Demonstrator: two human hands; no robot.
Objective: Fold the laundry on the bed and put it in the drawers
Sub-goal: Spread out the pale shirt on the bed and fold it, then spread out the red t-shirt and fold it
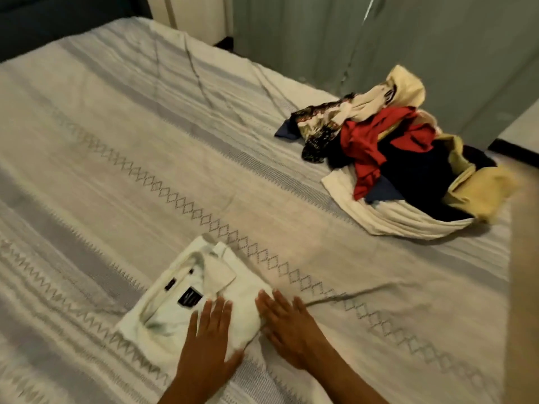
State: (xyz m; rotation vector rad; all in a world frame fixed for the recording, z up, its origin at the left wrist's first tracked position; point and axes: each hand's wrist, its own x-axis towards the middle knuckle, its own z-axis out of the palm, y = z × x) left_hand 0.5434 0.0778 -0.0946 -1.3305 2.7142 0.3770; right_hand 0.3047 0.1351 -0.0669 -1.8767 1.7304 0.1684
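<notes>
Your left hand (211,335) lies flat, fingers straight, on the folded white shirt (201,298), and your right hand (287,330) rests flat at its right edge; neither grips. The unfolded pile (390,153) waits far right across the bed (122,158), nearer your right hand.

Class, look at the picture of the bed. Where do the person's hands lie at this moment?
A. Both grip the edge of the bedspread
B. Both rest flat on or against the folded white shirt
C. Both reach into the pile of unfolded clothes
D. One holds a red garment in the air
B: the left hand lies flat on the folded white shirt, the right hand flat at its edge, far from the pile of unfolded clothes.
</notes>
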